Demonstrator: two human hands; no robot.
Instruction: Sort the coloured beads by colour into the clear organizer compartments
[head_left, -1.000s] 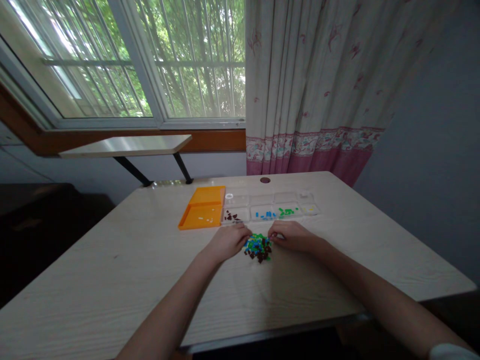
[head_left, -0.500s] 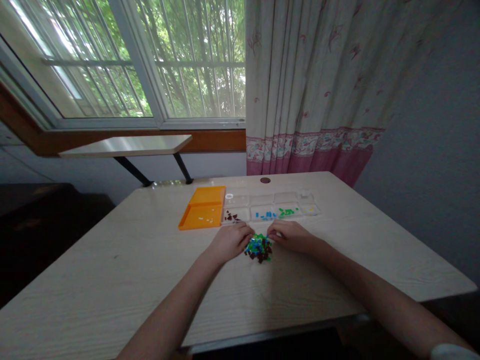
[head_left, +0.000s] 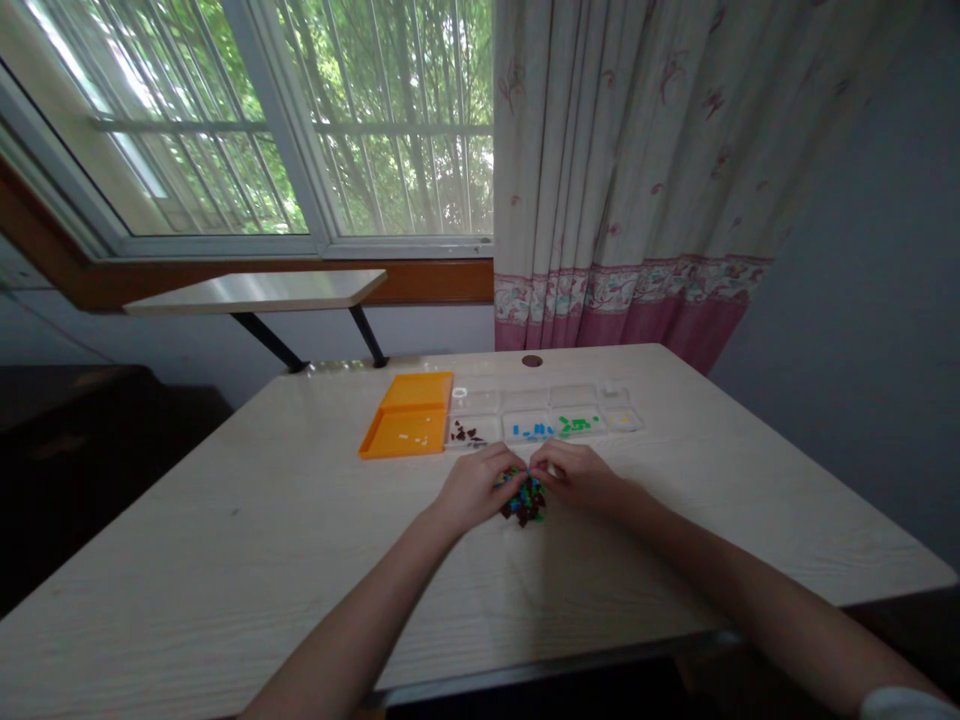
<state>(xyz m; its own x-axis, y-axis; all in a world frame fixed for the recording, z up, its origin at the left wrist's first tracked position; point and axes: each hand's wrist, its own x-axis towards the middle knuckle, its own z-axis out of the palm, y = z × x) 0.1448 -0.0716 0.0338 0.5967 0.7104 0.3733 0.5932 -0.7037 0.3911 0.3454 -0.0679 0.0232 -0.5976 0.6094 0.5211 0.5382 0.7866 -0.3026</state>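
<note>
A small heap of brown, green and blue plastic pieces lies on the table in front of me, probably tiny building bricks. My left hand reaches over its left and upper side, thumb and fingers pinched together. From the right, my right hand comes in with bent fingers, its fingertips nearly meeting those of my left hand above the heap. A speck of blue shows between the two sets of fingertips. Whatever each hand pinches is too small and too covered to name.
Behind my hands lies a clear compartment tray with brown, blue, green and yellow pieces sorted by colour. An orange tray with a few pale pieces adjoins its left end. A raised shelf stands at the back left of the table.
My left hand has moved right, over the heap, and now covers part of it. The fingertips of both hands have come together. My right hand has shifted slightly left.
</note>
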